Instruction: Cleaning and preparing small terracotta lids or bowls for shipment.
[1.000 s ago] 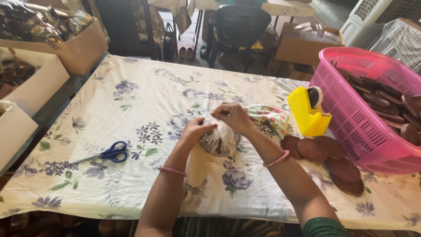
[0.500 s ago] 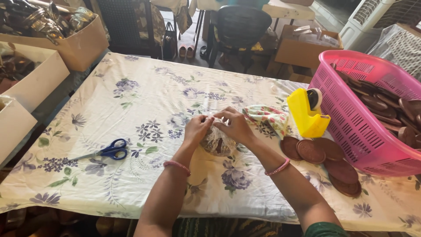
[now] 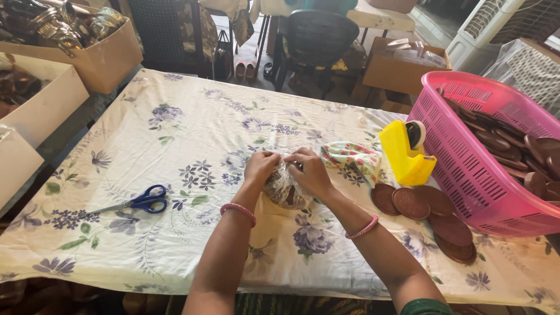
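Both hands meet at the middle of the floral tablecloth (image 3: 192, 134), the left hand (image 3: 261, 167) and right hand (image 3: 309, 171) each pinching the top of a clear plastic-wrapped bundle (image 3: 284, 189) of brown discs that rests on the cloth between them. Blue-handled scissors (image 3: 140, 202) lie well apart to the left. A yellow tape dispenser (image 3: 405, 153) stands to the right, beside loose brown discs (image 3: 429, 211) and a pink basket (image 3: 466, 169) holding more.

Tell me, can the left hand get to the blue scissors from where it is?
Probably yes. The scissors lie on the cloth to the left hand's side with nothing between, though both hands now grip a wrapped bundle.
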